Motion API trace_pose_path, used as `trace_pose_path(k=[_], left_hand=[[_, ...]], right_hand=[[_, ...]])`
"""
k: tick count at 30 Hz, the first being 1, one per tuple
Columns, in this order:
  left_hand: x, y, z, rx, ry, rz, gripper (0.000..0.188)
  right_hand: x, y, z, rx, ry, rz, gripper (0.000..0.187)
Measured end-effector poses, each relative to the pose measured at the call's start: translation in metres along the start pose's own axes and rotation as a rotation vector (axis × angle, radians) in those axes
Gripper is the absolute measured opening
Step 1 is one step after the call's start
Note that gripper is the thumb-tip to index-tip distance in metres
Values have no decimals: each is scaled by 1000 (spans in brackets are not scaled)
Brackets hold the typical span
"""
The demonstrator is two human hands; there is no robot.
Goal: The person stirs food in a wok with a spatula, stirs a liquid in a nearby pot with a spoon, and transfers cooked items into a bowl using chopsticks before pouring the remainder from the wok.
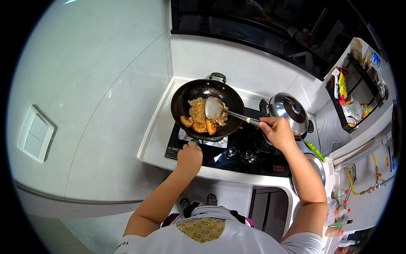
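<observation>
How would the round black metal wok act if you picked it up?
The round black metal wok would probably feel heavy, being wide and holding browned food. It might rock too, since its bowl looks curved.

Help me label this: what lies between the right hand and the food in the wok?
A wok spatula lies there, crossing the rim of the wok, in the head view.

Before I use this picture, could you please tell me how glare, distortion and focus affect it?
Head view: the left wall's seam bows within the dark circular rim; the steel lid has bright glare; the glossy black panel mirrors the room; the spatula and right hand look reasonably sharp.
</observation>
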State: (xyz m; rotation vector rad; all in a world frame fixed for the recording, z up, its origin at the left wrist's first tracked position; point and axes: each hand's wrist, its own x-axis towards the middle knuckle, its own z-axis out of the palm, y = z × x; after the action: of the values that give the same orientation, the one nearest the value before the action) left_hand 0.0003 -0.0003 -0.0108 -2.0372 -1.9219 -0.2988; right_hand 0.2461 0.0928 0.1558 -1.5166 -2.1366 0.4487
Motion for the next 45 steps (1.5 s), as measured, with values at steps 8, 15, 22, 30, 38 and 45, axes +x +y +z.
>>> trace_pose_path(k=[8, 15, 22, 30, 38, 45], left_hand=[[0, 1, -3, -18, -41, 0, 27], [1, 2, 1, -8, -37, -19, 21], [-1, 1, 5, -21, -5, -4, 21], [-1, 1, 1, -26, -25, -12, 22], [-1, 1, -1, -38, -23, -11, 22], [-2, 0, 3, -42, -16, -12, 21]], right_hand=[[-1, -1, 7, -223, -80, -230, 22], [4, 11, 10, -369, -95, -382, 20], [-11, 10, 5, -507, 33, -601, 22], [-17, 4, -10, -673, -15, -688, 33], [-10, 18, 10, -175, 10, -260, 20], [-8, 48, 24, 104, -67, 89, 22]])
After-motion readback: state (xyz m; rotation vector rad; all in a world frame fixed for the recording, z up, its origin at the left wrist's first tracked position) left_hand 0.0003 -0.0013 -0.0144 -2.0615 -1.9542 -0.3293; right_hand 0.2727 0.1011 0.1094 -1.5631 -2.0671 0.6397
